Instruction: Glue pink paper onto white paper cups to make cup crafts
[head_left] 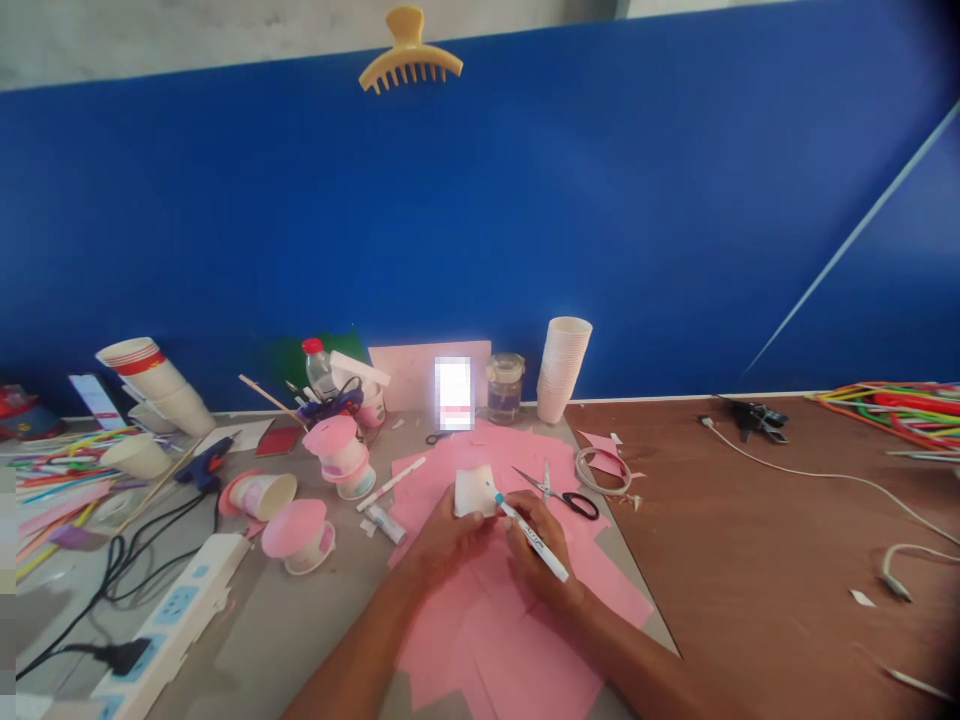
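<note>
My left hand (450,530) is closed around the side of a small white paper cup (472,490) above the pink paper sheets (495,620). Between the fingers of my right hand (541,550) is a white marker (541,548) with a blue tip end, which meets the right side of the cup. Whether the tip touches the surface or stops just short is too small to tell. Black-handled scissors (559,493) lie partly opened on the pink paper, just beyond my right hand. A glue stick (386,524) rests left of my left hand.
Pink-topped cups (296,535) stand at left, near a glue gun (206,462) and a power strip (176,620). At the back are a lit phone (454,392), a glass jar (506,390) and stacked paper cups (564,370). A tape roll (604,472) lies right.
</note>
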